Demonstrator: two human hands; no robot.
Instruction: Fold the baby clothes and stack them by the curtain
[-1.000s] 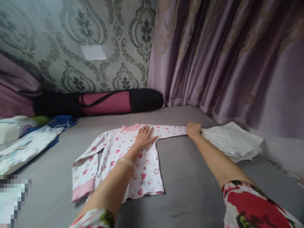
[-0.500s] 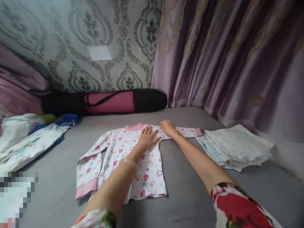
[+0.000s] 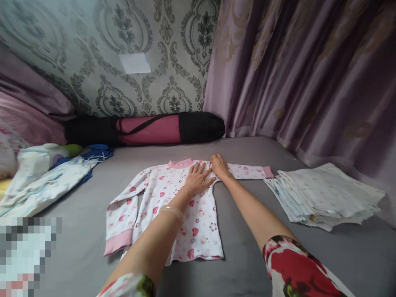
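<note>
My left hand (image 3: 197, 179) lies flat, fingers spread, on the pink-cuffed shirt (image 3: 202, 227); my right hand (image 3: 219, 168) bends its fingers at the shoulder, whether pinching I cannot tell. The shirt lies on the bed (image 3: 241, 260), nearer me than the long bag (image 3: 148, 130) along the far edge.

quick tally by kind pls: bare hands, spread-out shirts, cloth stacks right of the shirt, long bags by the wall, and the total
Left hand and right hand: 2
Shirt: 1
Cloth stack: 1
Long bag: 1
Total: 5
</note>
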